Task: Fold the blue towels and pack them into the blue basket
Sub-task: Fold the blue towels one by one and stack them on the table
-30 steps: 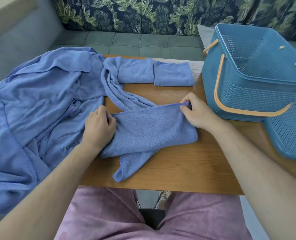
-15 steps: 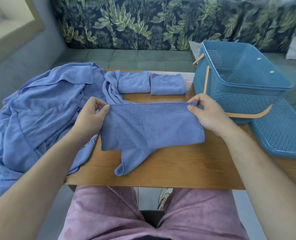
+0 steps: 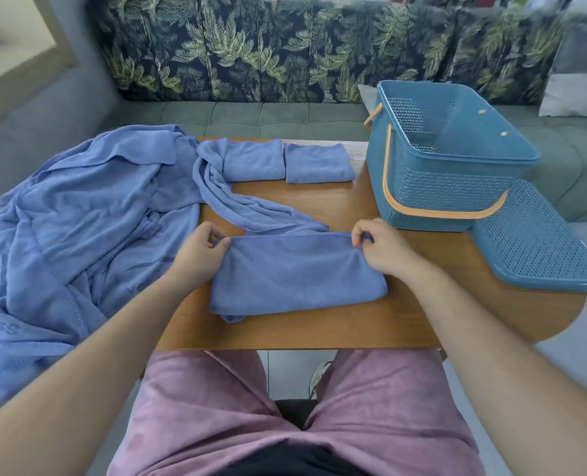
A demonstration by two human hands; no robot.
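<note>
Soft, fairly bright daylight, no glare. Brightest patch far left of blue basket [image 3: 450,190], at pale ledge [image 3: 14,46]. Faint shadow at basket's base. Sofa back [image 3: 251,53] behind basket smeared, blurred. Wide-angle bending near frame edges.

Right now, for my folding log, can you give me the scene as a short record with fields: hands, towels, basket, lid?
left hand: pinches the towel at its far left corner
right hand: pinches its far right corner
towel: folded over, flat on the table
done: left folded towel beside right folded towel, far edge
basket: on the table, right; no towel visible inside
lid: off, beside the basket
unfolded: large blue cloth at left
</note>
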